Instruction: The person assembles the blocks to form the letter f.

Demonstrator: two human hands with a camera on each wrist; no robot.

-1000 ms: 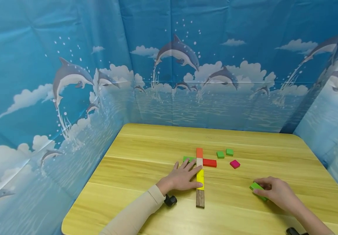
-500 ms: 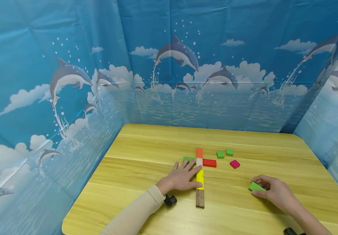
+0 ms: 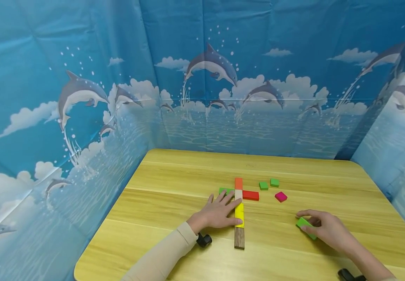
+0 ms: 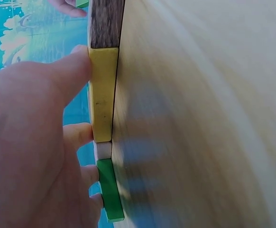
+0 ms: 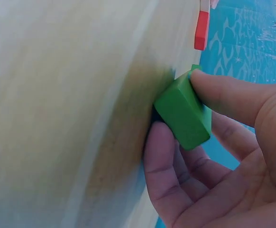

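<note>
Flat coloured blocks form a cross on the wooden table: an orange block at the top, a pale one in the middle, a yellow block and a brown block below, a red block to the right, a green block to the left. My left hand lies flat beside the cross, with its thumb against the yellow block. My right hand pinches a green block lifted off the table; the green block sits between thumb and fingers.
Two small green squares and a magenta square lie right of the cross. Blue dolphin-print curtains wall in the table at the back and both sides. A black wrist-camera mount sits by my left sleeve.
My right hand has lifted the green block off the table and carried it slightly left. The left hand has stayed on the cross.
</note>
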